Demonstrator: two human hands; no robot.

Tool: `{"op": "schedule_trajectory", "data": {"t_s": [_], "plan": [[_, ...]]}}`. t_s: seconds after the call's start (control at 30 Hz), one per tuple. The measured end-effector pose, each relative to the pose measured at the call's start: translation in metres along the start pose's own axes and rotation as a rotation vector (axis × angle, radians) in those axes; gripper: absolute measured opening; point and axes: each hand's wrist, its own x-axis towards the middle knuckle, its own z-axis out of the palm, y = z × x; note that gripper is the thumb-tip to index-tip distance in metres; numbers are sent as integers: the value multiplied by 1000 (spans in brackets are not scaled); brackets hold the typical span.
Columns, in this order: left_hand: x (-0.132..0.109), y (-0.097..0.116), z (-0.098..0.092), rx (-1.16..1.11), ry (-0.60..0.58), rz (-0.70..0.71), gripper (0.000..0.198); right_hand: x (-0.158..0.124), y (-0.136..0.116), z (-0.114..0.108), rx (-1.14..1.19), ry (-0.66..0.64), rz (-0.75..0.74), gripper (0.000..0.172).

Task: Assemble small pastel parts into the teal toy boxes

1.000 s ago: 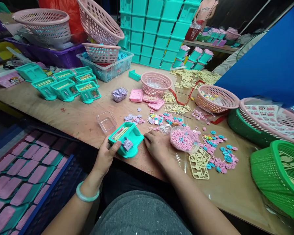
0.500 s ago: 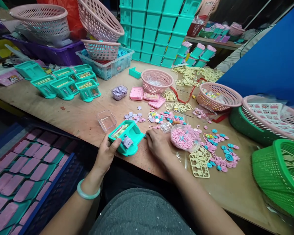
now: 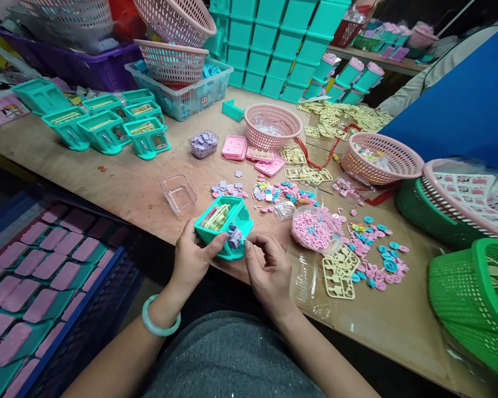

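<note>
My left hand (image 3: 197, 251) is closed round a teal plastic toy box (image 3: 226, 256), tilted above the table's front edge. Pale yellow parts (image 3: 216, 218) lie in its open top compartment. On its near side is a small purple piece (image 3: 234, 236), with my left thumb beside it. My right hand (image 3: 269, 265) is closed in a pinch right at that purple piece; what its fingertips hold is too small and hidden to name. A round tub of pink pieces (image 3: 311, 229) stands to the right of my right hand. A clear plastic tray (image 3: 178, 194) sits beyond my left hand.
Several similar teal boxes (image 3: 145, 135) stand at the back left. Loose pink and blue pieces (image 3: 384, 265) and a yellow part frame (image 3: 339, 276) lie to the right. Pink baskets (image 3: 274, 126), a green basket (image 3: 456, 298) and stacked teal boxes (image 3: 269, 52) surround the work area.
My left hand has moved right with the toy box, tilting it. My right hand has risen from the tabletop, turned over, and come up to the purple piece in a pinch.
</note>
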Motion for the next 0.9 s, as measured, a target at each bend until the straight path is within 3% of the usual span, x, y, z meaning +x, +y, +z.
{"op": "schedule_trajectory", "data": {"t_s": [0.5, 0.7, 0.9], "plan": [[1, -1, -3, 136, -28, 32, 53, 1, -3, -3, -153, 49, -226, 14], [0, -3, -1, 210, -27, 70, 55, -3, 3, 0, -306, 46, -393, 20], [1, -3, 0, 235, -15, 62, 55, -2, 2, 2, -332, 70, -376, 18]]}}
